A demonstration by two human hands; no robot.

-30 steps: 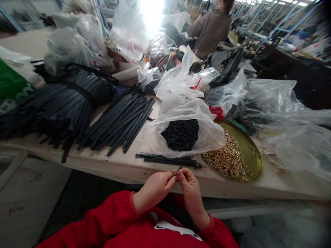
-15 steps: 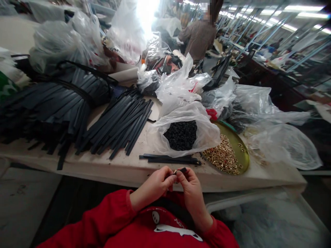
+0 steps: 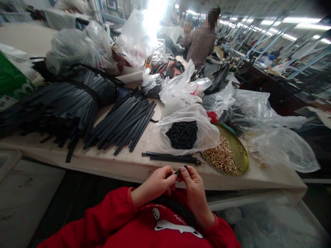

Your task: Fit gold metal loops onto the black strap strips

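Note:
At the table's front edge, my left hand (image 3: 163, 179) pinches a small gold buckle (image 3: 175, 172). My right hand (image 3: 193, 182) is closed on a short black strap end (image 3: 184, 168) that meets the buckle; how the two are joined is too small to make out. Just beyond my fingers lie a few black straps (image 3: 168, 157) with gold pieces at their right ends. Behind them an open plastic bag (image 3: 157, 136) holds small black pieces (image 3: 182, 135). To its right, a round gold-coloured tray (image 3: 241, 156) carries a heap of gold buckles (image 3: 223, 156).
Loose black straps (image 3: 126, 120) and a large tied bundle (image 3: 64, 100) cover the left of the table (image 3: 124, 168). Clear plastic bags (image 3: 281, 148) lie on the right and at the back. A person (image 3: 199, 44) stands beyond the table, facing away.
My right thumb has shifted up onto the strap end, while both hands stay together at the buckle. The camera view has tilted slightly.

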